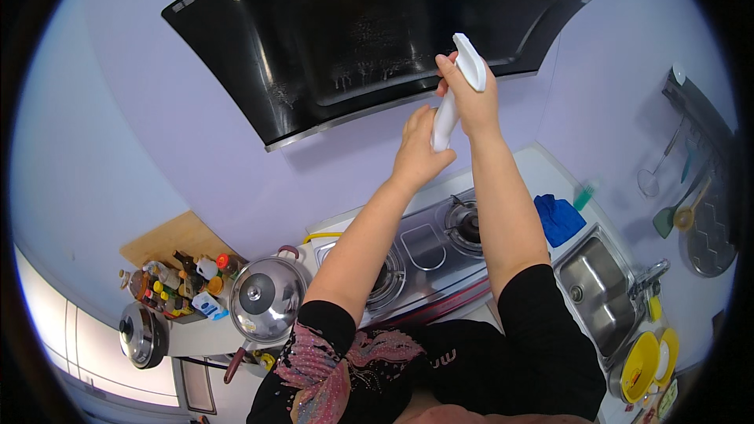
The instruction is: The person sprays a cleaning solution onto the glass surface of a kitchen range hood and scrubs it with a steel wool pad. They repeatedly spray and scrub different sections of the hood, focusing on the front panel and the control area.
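Observation:
My right hand (pixel 478 103) grips a white spray bottle (pixel 446 122) near its top, with the spray head (pixel 470 65) pointing up towards the range hood. Around the bottle's lower end my left hand (pixel 419 150) is cupped, thumb on the near side. Both arms reach up above the stove. Before them hangs the black glass range hood (pixel 365 23). Wet droplets and whitish runs mark its front panel, mostly along the lower middle and lower left. Part of the bottle is hidden behind my right hand.
Below is a two-burner gas stove (pixel 424 247). To the left stand a lidded wok (pixel 268 300), several seasoning bottles (pixel 171 282) and a lidded pot (pixel 141 335). A blue cloth (pixel 558 219), a steel sink (pixel 595 282) and yellow bowls (pixel 639 368) are right; utensils (pixel 665 221) hang on the wall.

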Motion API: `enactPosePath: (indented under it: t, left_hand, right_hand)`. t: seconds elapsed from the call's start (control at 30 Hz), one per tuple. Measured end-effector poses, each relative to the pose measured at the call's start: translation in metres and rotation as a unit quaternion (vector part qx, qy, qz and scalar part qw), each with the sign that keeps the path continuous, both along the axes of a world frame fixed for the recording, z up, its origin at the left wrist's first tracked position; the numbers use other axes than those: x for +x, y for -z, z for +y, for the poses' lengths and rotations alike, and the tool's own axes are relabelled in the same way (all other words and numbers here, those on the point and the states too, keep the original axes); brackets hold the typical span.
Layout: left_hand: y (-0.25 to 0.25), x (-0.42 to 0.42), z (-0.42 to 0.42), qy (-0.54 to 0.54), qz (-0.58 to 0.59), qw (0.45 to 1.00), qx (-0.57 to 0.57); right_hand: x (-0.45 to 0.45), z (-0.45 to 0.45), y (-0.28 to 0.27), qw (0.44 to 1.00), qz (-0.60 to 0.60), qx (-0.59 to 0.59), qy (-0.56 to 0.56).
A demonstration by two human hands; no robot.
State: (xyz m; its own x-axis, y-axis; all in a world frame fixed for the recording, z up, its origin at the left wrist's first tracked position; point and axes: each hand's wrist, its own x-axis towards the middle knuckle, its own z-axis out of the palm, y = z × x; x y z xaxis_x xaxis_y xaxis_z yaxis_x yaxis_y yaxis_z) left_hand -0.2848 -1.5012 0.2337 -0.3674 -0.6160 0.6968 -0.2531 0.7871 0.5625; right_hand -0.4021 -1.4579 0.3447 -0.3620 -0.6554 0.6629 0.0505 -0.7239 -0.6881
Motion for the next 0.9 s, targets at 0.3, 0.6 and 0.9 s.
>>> enactPosePath:
  t: [0.3,0.6,0.9]
  left_hand:
    - [0.014,-0.03,-0.002,0.009,-0.025,0.999,0.044]
    - [0.023,-0.044,0.004,-0.015,-0.006,0.999,0.042]
    - [0.049,-0.038,0.012,0.044,0.017,0.99,0.131]
  right_hand:
    - [-0.023,0.002,0.004,0.997,-0.042,0.037,-0.059]
    - [-0.048,-0.021,0.022,0.996,-0.034,0.073,-0.048]
    - [-0.056,-0.021,0.07,0.993,0.063,0.088,-0.053]
